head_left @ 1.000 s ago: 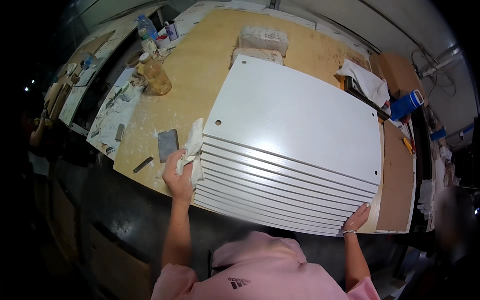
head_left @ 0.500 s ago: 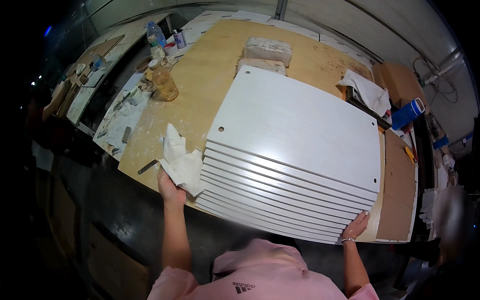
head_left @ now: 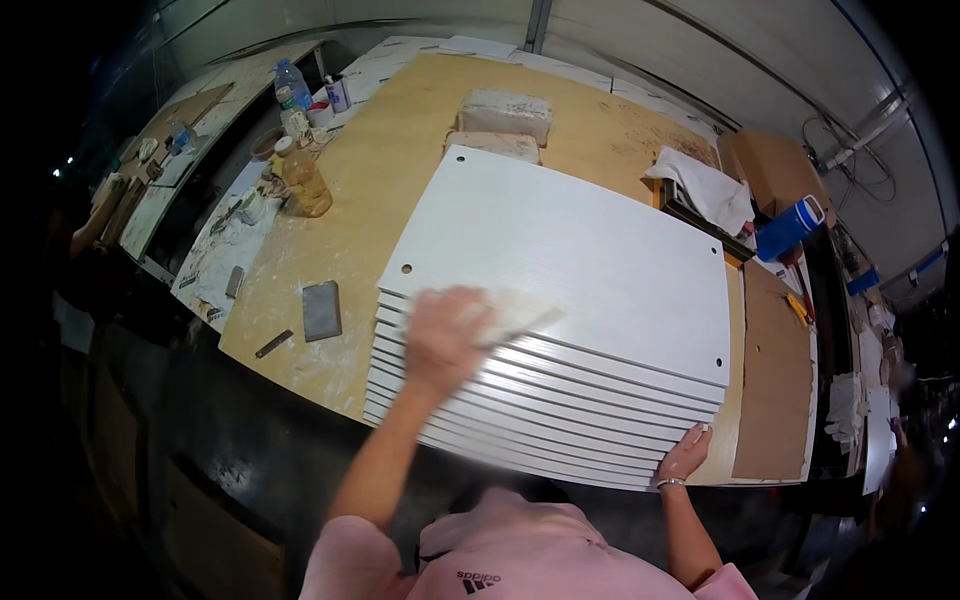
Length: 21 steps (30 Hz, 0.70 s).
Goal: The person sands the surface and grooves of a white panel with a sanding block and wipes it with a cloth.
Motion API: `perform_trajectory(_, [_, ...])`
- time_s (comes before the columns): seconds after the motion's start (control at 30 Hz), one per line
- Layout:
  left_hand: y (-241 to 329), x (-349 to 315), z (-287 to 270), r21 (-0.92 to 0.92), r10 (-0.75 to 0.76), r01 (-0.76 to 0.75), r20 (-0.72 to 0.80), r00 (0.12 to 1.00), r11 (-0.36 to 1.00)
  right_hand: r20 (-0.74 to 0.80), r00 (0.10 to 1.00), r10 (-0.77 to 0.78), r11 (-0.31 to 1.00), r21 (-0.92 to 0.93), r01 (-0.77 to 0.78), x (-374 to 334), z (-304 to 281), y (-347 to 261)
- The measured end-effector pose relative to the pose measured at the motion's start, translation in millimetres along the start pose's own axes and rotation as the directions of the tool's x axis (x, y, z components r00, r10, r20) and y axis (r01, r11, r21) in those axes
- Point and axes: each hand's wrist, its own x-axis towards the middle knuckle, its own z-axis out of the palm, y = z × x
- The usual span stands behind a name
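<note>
A stack of white panels (head_left: 560, 250) lies stepped like a fan, its front edges overlapping toward me; the top panel has a hole at each corner. My left hand (head_left: 447, 335), smeared by motion, is closed on a white cloth (head_left: 525, 312) over the top panel's near left edge. At the stack's front right corner, my right hand (head_left: 685, 453) curls against the panel edges, with a small white bit at its fingertips that I cannot make out. Left of the stack lie a grey rectangular pad (head_left: 322, 310) and a small dark metal strip (head_left: 274, 344).
Two whitish blocks (head_left: 505, 115) stand behind the stack. A jar of amber liquid (head_left: 303, 178) and bottles line the left side. At right are a white rag (head_left: 705, 190) on a dark tray, a blue jug (head_left: 790, 228) and a brown board (head_left: 775, 370).
My left hand has lifted the cloth from the table and moved it right onto the top panel, uncovering the grey pad. My right hand stays at the stack's corner. The whole view has shifted slightly.
</note>
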Motion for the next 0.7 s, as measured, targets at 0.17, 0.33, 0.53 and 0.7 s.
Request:
perform_trajectory(0.17, [-141, -50, -76, 0.115, -0.442, 0.483, -0.261, 0.858, 0.868, 0.004, 1.0, -0.027, 0.999, 0.038, 0.027, -3, 12, 5])
perform_trajectory(0.33, [-156, -37, -54, 0.175, -0.463, 0.506, -0.234, 0.855, 0.845, 0.091, 0.996, -0.017, 0.988, 0.156, 0.003, 1, 6, 0])
perform_trajectory(0.53, [-94, -15, -22, -0.273, -0.715, 0.666, -0.159, 0.681, 0.694, -0.001, 0.971, -0.24, 0.943, 0.239, 0.233, 34, -10, -30])
perform_trajectory(0.7, [-82, -13, -1, -0.046, -0.692, 0.704, -0.238, 0.681, 0.709, -0.029, 0.917, -0.398, 0.914, 0.074, 0.399, 78, 10, -47])
